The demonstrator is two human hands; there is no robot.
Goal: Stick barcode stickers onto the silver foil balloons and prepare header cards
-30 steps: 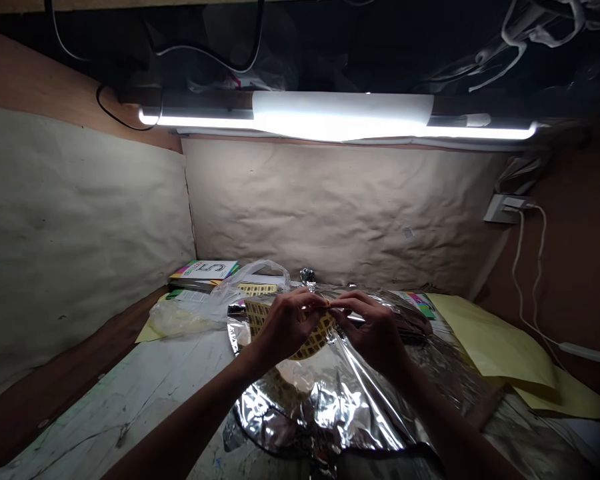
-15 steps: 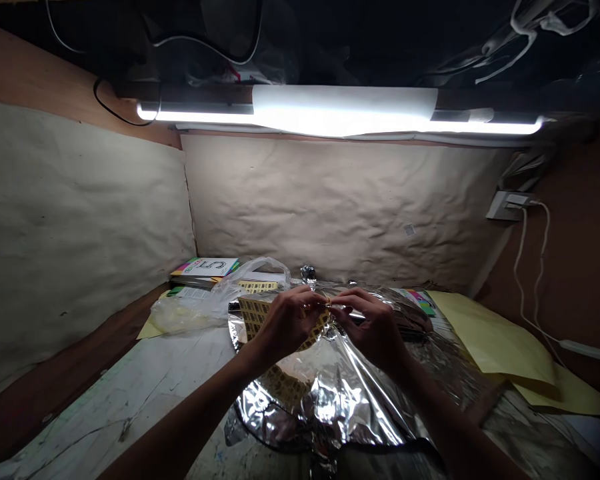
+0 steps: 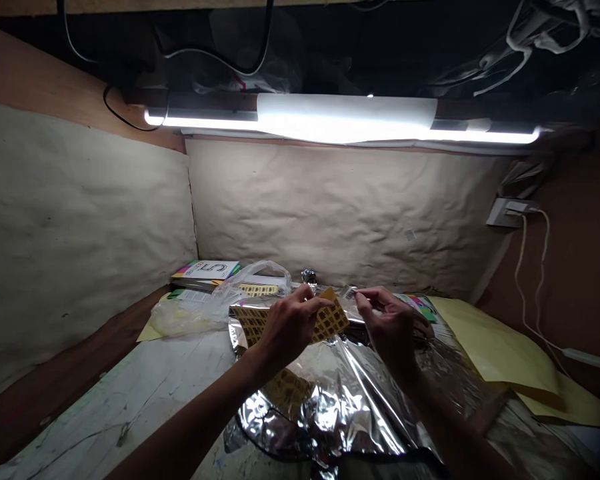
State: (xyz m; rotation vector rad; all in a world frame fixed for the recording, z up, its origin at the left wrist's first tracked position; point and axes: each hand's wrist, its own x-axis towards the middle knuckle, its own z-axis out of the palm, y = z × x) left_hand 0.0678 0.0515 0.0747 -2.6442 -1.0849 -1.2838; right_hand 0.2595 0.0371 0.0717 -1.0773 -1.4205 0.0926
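My left hand (image 3: 289, 320) is closed on a yellow sticker sheet (image 3: 332, 321) printed with rows of small dark rectangles. The sheet spreads out on both sides of the hand, one corner tilted up to the right. To the right, my right hand (image 3: 387, 323) pinches a small, clear-looking sticker (image 3: 349, 293) between thumb and forefinger, apart from the sheet. Below both hands lies a shiny silver foil bag (image 3: 350, 393) with a dark edge, which mirrors the yellow sheet.
Behind to the left are a clear plastic bag (image 3: 245, 287), a stack of booklets (image 3: 207, 269) and another yellow sheet. Yellow paper (image 3: 500, 347) covers the right side. A tube lamp (image 3: 350, 123) hangs overhead. White cables run from a wall socket (image 3: 511, 212) on the right.
My hands were together at the sheet's edge. Now my right hand has moved off to the right with the small sticker, and more of the sheet shows beside my left hand.
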